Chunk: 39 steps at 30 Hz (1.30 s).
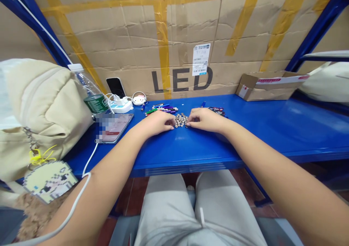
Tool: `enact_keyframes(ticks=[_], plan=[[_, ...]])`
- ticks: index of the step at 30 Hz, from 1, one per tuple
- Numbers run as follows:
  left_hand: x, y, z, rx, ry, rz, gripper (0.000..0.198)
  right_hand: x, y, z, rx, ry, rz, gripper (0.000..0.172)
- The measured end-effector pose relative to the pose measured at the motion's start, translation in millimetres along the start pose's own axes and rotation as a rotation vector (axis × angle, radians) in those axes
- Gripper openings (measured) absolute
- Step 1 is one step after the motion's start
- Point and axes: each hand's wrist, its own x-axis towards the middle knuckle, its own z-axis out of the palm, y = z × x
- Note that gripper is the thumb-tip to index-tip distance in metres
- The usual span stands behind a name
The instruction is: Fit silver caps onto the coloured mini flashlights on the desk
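Metal bits (180,120) sit heaped between your curled left hand (160,121) and curled right hand (202,119), but loose, unordered; pens (166,110) lie untouched behind. Any pinch? Can't tell!

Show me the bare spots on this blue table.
The widest bare patch of the blue table lies right of the right forearm, before the open cardboard box. A smaller one lies between the left hand, right hand and front edge. Crowded: mid-table, with metallic pieces and pens; left, with smartphone, bottle and bag.

Both hands (161,122) (202,119) close together, curled
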Motion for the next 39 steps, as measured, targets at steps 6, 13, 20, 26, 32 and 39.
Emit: enact_keyframes(ticks=[6, 13, 20, 26, 32, 39], plan=[[1.9, 3.6, 4.5, -0.104, 0.045, 0.001, 0.019, 1.5, 2.5, 1.6, -0.067, 0.022, -0.011, 0.021], [4.7, 10.7, 5.0, -0.083, 0.068, 0.072, 0.02, 2.4, 3.6, 0.9, -0.1, -0.01, -0.019, 0.016], [5.9, 10.4, 8.3, -0.139, 0.065, 0.052, 0.016, 3.6, 7.3, 3.6, -0.135, -0.038, -0.011, 0.016], [14.0, 9.5, 14.3, 0.061, 0.162, 0.149, 0.016, 3.1, 4.5, 6.2, -0.256, -0.037, -0.014, 0.02], [20.2, 7.0, 20.0, 0.063, 0.14, 0.113, 0.017, 2.1, 1.7, 4.5, -0.301, -0.062, -0.001, 0.023], [19.2, 11.2, 18.8, 0.027, 0.144, 0.027, 0.017, 3.3, 2.0, 3.5, -0.308, -0.078, 0.033, 0.023]])
